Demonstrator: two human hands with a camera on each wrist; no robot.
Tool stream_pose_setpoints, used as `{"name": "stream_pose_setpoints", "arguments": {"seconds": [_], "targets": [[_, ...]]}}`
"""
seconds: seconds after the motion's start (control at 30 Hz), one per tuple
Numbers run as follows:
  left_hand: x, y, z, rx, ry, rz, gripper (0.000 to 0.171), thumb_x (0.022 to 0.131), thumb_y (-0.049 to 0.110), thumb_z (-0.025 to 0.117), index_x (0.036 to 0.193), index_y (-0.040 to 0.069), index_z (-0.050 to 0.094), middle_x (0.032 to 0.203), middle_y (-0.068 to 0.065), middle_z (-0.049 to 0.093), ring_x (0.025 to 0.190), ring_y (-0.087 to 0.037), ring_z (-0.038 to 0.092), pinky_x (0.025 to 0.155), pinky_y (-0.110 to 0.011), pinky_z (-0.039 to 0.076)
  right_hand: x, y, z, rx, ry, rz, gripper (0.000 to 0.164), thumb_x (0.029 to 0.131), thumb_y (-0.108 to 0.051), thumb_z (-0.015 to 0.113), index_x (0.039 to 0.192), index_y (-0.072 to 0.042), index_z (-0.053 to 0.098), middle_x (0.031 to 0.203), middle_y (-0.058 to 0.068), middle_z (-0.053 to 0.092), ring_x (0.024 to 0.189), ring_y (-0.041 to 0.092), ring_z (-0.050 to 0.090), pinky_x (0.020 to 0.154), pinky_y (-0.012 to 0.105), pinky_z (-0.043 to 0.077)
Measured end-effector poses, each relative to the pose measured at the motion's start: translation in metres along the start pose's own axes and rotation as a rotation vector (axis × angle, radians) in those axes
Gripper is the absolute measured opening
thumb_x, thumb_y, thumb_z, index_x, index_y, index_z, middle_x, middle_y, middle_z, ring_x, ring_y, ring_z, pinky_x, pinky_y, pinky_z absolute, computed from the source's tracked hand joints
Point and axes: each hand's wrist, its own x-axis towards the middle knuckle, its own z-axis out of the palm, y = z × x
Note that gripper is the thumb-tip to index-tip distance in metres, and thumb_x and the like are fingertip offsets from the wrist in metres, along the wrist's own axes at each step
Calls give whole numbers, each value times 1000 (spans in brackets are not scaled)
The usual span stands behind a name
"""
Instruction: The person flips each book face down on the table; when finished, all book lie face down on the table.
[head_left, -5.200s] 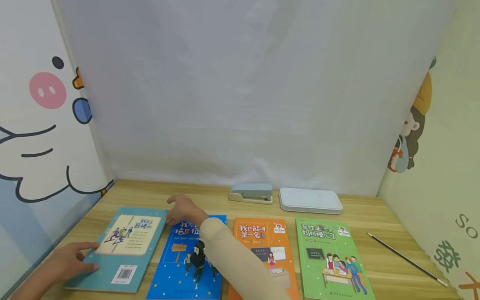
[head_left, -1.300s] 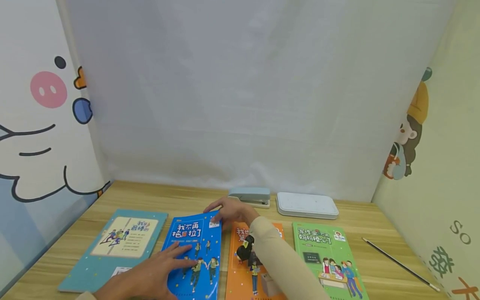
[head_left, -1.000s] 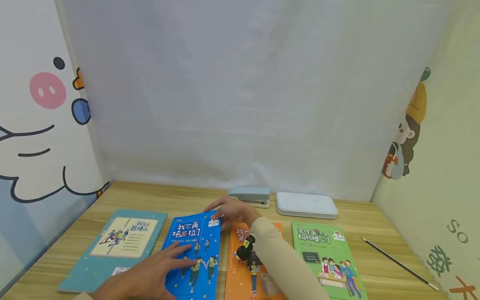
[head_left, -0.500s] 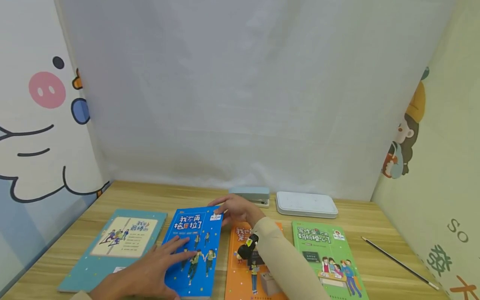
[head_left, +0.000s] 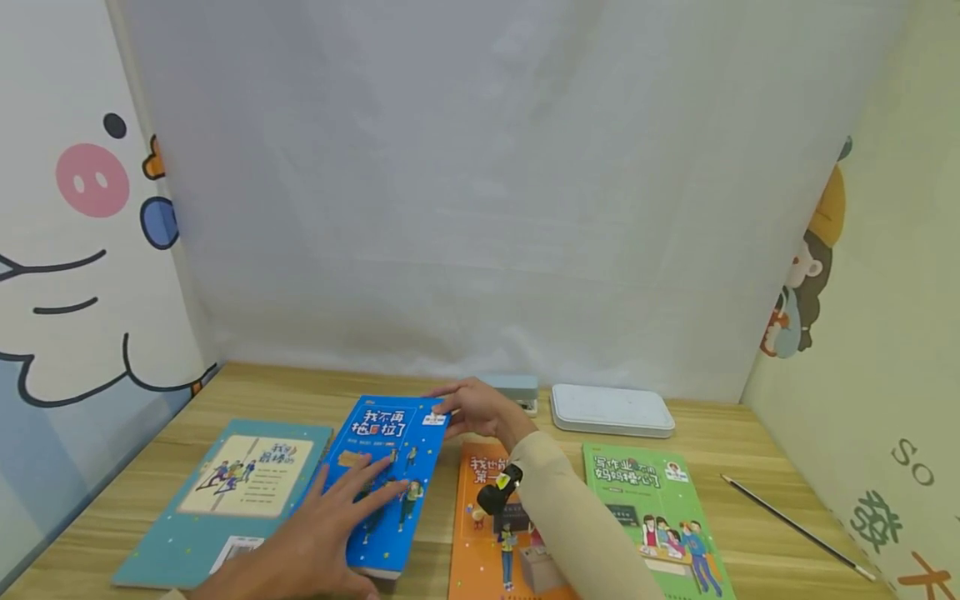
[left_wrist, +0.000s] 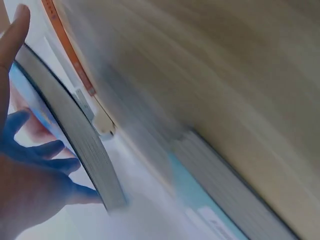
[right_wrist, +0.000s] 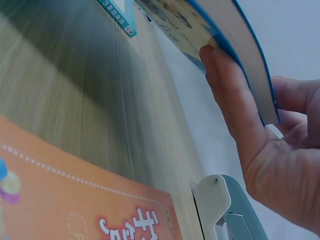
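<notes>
A blue paperback book [head_left: 420, 437] is raised off the table and tilted in the head view, front cover up. My right hand [head_left: 483, 408] pinches its top right corner; in the right wrist view a finger [right_wrist: 227, 90] presses the back cover, with other digits on the front side. My left hand [head_left: 322, 521] spreads its fingers over the cover, with the thumb round the lower edge. The left wrist view shows the book's page edge [left_wrist: 82, 135] between that thumb and the fingers. Left of it lies a teal book [head_left: 180, 533], back cover up.
An orange book [head_left: 480, 542] lies right of the blue one, partly under my right forearm, then a green book [head_left: 637, 467]. Behind them are a stapler [head_left: 513, 385] and a flat white case [head_left: 611, 408]. A pencil [head_left: 798, 527] lies at the right.
Five seconds ago my left hand touched the teal book and the blue book lay flat. Both hands then took the blue book; it has risen and tilted over the last half second.
</notes>
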Motion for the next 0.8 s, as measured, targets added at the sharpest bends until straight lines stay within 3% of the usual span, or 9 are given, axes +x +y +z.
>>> {"name": "stream_pose_setpoints", "arguments": {"seconds": [0.13,0.33,0.47,0.53,0.7,0.8], "targets": [[2,7,2,17,23,48,105,63,67,83,153,40,37,164,-12,28,149,-52,17,108,-84,6,-1,-3,2,13,4,-22,37,99,-3,55,136,-1,60,114,20,69,83,23,73,75,38,63],[4,16,6,86,80,69,87,76,43,85,151,41,41,163,-14,31,148,-53,21,108,-82,14,-3,-10,4,34,14,-42,39,99,-3,55,138,1,57,113,19,70,82,20,73,77,37,63],[2,20,6,53,145,91,78,82,30,83,148,42,44,160,-13,36,146,-52,29,108,-79,24,-7,-16,3,26,13,-60,41,100,-4,55,141,3,53,119,22,68,83,19,73,82,40,62],[1,22,4,17,195,103,73,84,26,81,147,42,47,158,-12,41,142,-51,36,107,-76,31,-8,-18,3,36,26,-59,40,99,-3,55,139,3,55,119,23,68,83,20,72,79,39,62],[0,25,-4,-54,391,144,59,86,12,78,140,28,59,138,-7,63,124,-39,61,97,-58,52,-8,-17,1,56,52,-61,42,99,-1,55,140,6,53,121,24,66,83,20,72,77,36,63],[0,28,-12,-83,471,114,53,84,5,78,133,23,65,127,-7,71,116,-34,67,94,-52,55,-6,-17,1,66,62,-66,42,98,0,56,139,7,53,120,25,67,83,21,71,78,37,63]]}}
